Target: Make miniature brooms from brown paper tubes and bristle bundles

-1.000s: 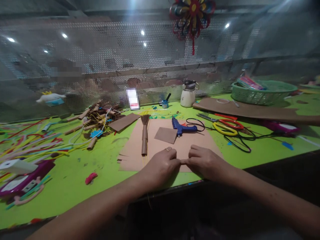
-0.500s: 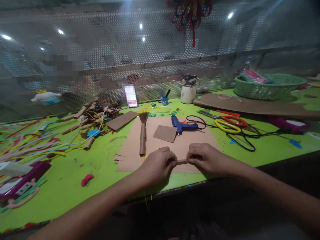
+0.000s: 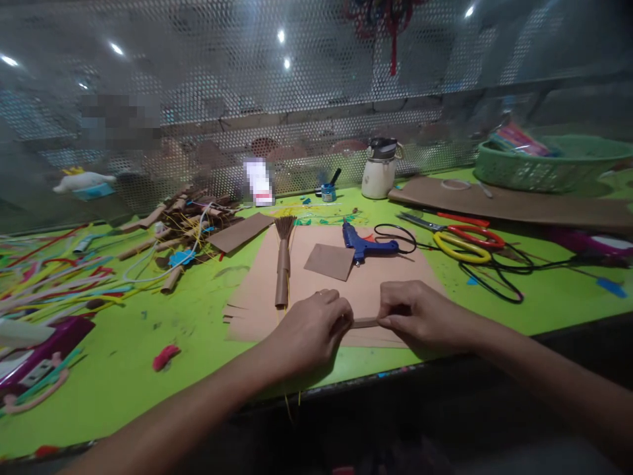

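In the head view, a narrow brown paper strip (image 3: 366,322) stretches between the two hands above the near part of a large, flat tan paper sheet (image 3: 390,284). The left hand (image 3: 316,326), fingers curled closed, pinches the strip's left end; the right hand (image 3: 420,316) pinches its right end between thumb and fingers. Beyond the left hand lies a brown paper tube with a frayed, brush-like top (image 3: 282,270). Farther from the hands, a brown paper rectangle (image 3: 329,262) touches a blue plastic glue gun (image 3: 373,248); yellow-and-red-handled metal scissors (image 3: 462,249) lie to the far right.
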Demonstrator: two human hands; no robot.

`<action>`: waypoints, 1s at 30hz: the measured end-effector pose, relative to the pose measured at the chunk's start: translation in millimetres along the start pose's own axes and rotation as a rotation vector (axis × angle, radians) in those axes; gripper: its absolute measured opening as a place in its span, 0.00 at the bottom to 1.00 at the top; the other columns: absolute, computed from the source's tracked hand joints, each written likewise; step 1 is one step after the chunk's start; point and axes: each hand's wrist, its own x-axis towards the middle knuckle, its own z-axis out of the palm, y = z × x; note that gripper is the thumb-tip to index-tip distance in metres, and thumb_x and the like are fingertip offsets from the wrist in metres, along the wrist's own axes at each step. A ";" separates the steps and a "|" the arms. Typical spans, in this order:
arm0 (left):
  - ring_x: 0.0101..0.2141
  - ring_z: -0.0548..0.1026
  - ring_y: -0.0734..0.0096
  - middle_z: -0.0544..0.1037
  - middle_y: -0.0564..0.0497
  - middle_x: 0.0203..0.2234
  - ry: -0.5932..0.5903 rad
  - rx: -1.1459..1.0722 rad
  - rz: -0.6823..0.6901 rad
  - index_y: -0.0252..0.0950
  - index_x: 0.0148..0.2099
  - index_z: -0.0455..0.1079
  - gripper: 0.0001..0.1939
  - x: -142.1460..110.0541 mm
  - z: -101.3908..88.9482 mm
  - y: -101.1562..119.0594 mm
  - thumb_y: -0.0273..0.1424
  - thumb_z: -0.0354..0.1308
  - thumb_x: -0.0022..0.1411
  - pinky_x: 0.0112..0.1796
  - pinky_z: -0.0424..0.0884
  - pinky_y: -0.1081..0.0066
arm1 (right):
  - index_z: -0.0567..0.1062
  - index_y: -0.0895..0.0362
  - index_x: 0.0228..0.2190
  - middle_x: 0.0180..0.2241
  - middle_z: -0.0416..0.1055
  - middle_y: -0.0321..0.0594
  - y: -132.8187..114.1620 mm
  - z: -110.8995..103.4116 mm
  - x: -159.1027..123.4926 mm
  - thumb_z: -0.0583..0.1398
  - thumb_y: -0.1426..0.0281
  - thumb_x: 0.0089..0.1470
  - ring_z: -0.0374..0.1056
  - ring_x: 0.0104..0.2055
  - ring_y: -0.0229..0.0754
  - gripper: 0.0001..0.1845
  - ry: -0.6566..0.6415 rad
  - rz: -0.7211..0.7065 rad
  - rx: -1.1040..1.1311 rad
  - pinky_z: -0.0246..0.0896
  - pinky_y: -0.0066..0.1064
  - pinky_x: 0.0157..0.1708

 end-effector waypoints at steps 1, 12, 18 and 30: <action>0.30 0.65 0.71 0.68 0.50 0.29 0.005 0.008 0.003 0.36 0.34 0.65 0.09 -0.5 0.1 0.9 0.30 0.46 0.64 0.31 0.60 0.72 | 0.73 0.60 0.23 0.23 0.64 0.34 0.8 0.8 -0.9 0.59 0.78 0.48 0.61 0.27 0.34 0.05 0.009 -0.025 0.005 0.53 0.25 0.28; 0.30 0.65 0.69 0.67 0.49 0.27 0.016 0.124 -0.046 0.35 0.32 0.65 0.11 0.0 0.8 8.0 0.30 0.45 0.65 0.30 0.59 0.71 | 0.74 0.59 0.23 0.23 0.66 0.35 0.7 -0.9 -1.4 0.58 0.77 0.48 0.61 0.26 0.35 0.06 0.015 -0.012 0.022 0.54 0.26 0.27; 0.29 0.65 0.70 0.66 0.50 0.27 0.007 0.166 -0.076 0.36 0.31 0.64 0.11 -2.4 -1.6 9.5 0.32 0.46 0.64 0.27 0.57 0.72 | 0.73 0.58 0.24 0.24 0.69 0.35 -2.8 -5.6 1.5 0.58 0.77 0.48 0.62 0.27 0.35 0.05 -0.052 0.075 -0.009 0.54 0.26 0.27; 0.29 0.64 0.70 0.67 0.49 0.26 0.050 0.224 -0.040 0.36 0.28 0.67 0.12 -7.5 0.8 6.9 0.30 0.48 0.63 0.26 0.57 0.71 | 0.70 0.58 0.24 0.25 0.66 0.35 -3.0 -2.0 0.0 0.57 0.77 0.49 0.59 0.26 0.34 0.05 -0.031 0.108 0.012 0.54 0.25 0.26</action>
